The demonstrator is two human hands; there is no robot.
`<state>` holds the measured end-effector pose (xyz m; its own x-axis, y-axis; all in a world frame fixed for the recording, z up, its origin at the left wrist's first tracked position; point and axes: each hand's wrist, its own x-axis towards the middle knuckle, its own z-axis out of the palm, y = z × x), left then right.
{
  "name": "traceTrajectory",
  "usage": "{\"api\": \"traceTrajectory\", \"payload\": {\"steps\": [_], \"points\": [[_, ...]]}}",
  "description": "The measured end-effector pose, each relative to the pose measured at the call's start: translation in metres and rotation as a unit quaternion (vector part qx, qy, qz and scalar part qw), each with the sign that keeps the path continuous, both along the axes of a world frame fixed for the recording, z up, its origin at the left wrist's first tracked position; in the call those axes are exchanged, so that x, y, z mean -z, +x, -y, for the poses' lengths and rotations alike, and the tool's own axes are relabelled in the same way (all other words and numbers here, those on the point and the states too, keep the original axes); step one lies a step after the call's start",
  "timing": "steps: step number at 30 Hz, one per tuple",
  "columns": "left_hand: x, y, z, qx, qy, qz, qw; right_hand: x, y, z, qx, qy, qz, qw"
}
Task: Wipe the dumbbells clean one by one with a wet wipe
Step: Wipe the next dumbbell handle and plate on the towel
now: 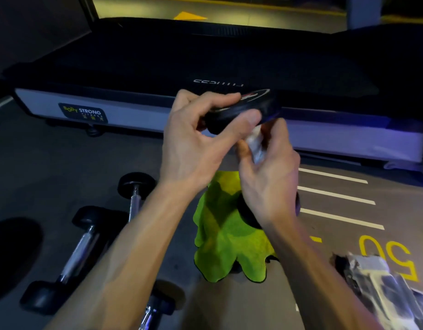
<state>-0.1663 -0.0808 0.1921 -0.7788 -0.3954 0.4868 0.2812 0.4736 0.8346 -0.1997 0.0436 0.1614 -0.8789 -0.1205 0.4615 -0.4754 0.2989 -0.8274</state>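
My left hand (201,139) grips the upper black head (251,107) of a dumbbell held upright over a green cloth (220,234). Its lower head (247,214) shows just behind my right wrist. My right hand (270,177) holds a white wet wipe (255,145) around the dumbbell's handle, which is hidden by the wipe and fingers. Two more dumbbells lie on the floor at the lower left: one (79,253) with a chrome handle and black heads, and another (135,198) partly hidden under my left forearm.
A black and grey treadmill deck (134,115) with a "Body Strong" label runs across the floor just ahead. A crinkled wet-wipe packet (382,287) lies at the lower right. White stripes and a yellow painted number (387,256) mark the grey floor on the right.
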Motion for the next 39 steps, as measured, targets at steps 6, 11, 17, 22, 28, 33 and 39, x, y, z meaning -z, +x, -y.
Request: {"api": "traceTrajectory", "payload": {"steps": [6,11,17,22,28,33,39], "points": [[-0.004,0.002,0.007,-0.003,-0.047,0.047,0.998,-0.001,-0.023,-0.006,-0.111,-0.082,0.069,0.988],[0.000,0.003,0.012,0.050,-0.046,0.040,0.997,-0.002,-0.043,-0.025,-0.206,-0.106,0.150,0.961],[0.002,0.007,-0.004,0.063,-0.012,-0.033,0.997,-0.002,-0.037,-0.026,-0.246,-0.130,0.084,0.957],[-0.022,0.010,-0.005,0.070,-0.068,-0.083,0.992,-0.007,-0.022,-0.010,-0.255,-0.209,0.086,0.940],[-0.011,0.014,-0.001,0.006,-0.063,-0.054,0.997,0.003,-0.012,-0.004,-0.165,-0.161,0.099,0.968],[-0.015,0.009,-0.007,-0.035,-0.087,-0.049,0.994,0.006,0.016,0.012,-0.035,-0.125,0.031,0.991],[-0.016,0.006,0.003,-0.069,-0.110,-0.016,0.991,0.011,0.026,0.006,-0.121,-0.028,-0.002,0.992]]}}
